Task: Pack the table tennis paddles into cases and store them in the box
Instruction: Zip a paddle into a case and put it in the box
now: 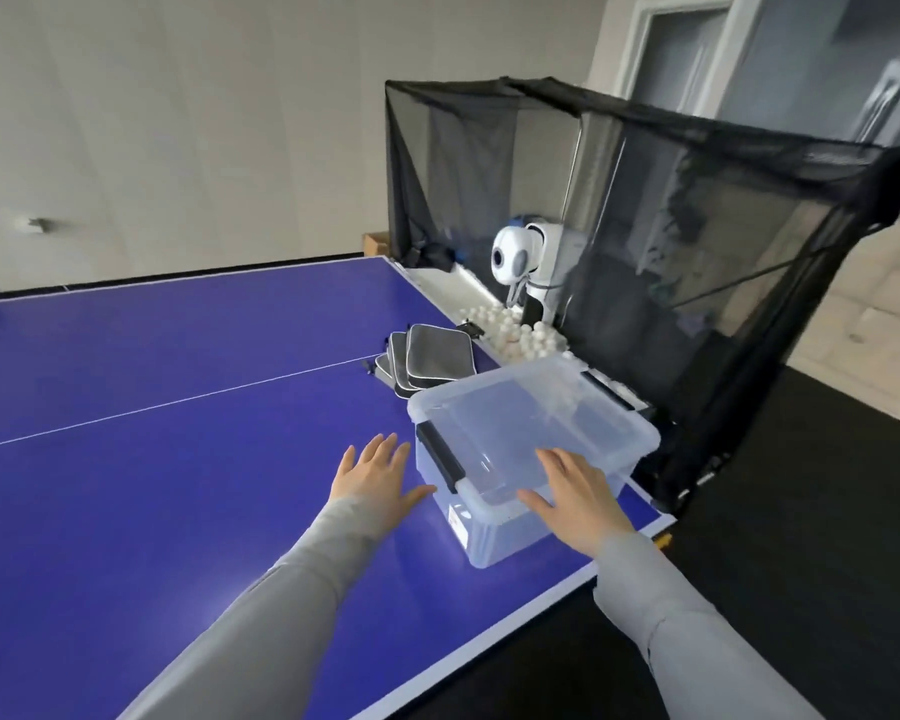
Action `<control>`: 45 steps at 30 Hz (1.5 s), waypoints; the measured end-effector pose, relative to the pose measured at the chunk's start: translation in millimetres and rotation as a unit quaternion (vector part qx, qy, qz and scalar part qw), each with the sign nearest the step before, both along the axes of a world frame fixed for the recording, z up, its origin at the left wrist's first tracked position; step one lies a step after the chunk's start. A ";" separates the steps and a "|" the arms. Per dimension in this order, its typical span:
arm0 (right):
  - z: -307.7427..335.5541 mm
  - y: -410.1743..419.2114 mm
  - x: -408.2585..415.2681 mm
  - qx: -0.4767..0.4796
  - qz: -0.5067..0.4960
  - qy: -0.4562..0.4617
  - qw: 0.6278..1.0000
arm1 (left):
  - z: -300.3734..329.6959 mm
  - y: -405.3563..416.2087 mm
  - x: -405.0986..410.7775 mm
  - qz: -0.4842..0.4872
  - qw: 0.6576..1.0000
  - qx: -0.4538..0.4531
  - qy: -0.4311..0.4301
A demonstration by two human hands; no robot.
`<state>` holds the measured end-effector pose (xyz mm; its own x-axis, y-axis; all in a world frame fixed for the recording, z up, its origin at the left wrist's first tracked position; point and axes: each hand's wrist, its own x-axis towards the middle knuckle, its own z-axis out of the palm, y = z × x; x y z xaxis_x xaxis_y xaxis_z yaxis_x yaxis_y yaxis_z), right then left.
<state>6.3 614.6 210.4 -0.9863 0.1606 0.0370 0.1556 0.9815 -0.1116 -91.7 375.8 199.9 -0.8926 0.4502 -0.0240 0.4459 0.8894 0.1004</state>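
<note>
A clear plastic storage box (494, 532) with a clear lid (531, 418) and a black latch (439, 456) stands on the blue table near its right edge. My right hand (575, 493) lies flat on the near part of the lid, fingers spread. My left hand (378, 472) hovers open just left of the box, beside the latch, holding nothing. Behind the box lies a fanned stack of grey and black paddle cases (435, 358), zipped shut. No bare paddle is visible.
The blue table tennis table (152, 459) runs left and away. At its far right end stand a white ball-feeding robot (523, 257), a pile of white balls (515, 332) and a black catch net (697, 226). Black floor lies right of the table.
</note>
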 end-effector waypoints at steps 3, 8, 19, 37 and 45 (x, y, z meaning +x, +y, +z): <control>-1.7 40.1 -4.4 0.004 -0.016 -0.005 1.000 | -0.9 40.6 -16.9 -0.009 1.000 0.010 0.002; -11.5 98.5 -39.6 0.007 -0.029 -0.014 0.999 | -21.7 86.0 -54.4 0.027 0.999 0.028 -0.022; -19.2 149.7 -170.4 -0.027 0.036 -0.032 0.998 | -48.8 120.4 -153.1 0.125 0.991 0.025 -0.041; -64.3 205.8 -392.2 -0.097 0.110 -0.056 0.988 | -96.7 172.8 -208.1 0.327 0.940 0.087 -0.030; -107.2 180.4 -479.0 -0.127 0.091 -0.107 0.982 | -101.9 172.9 -202.8 0.342 0.936 0.079 -0.005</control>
<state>-472.7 795.0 103.2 -0.9803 -0.0425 -0.1929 0.0262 0.9399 -0.3404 -294.5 548.7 98.0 -0.9733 -0.2289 -0.0156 -0.2251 0.9399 0.2566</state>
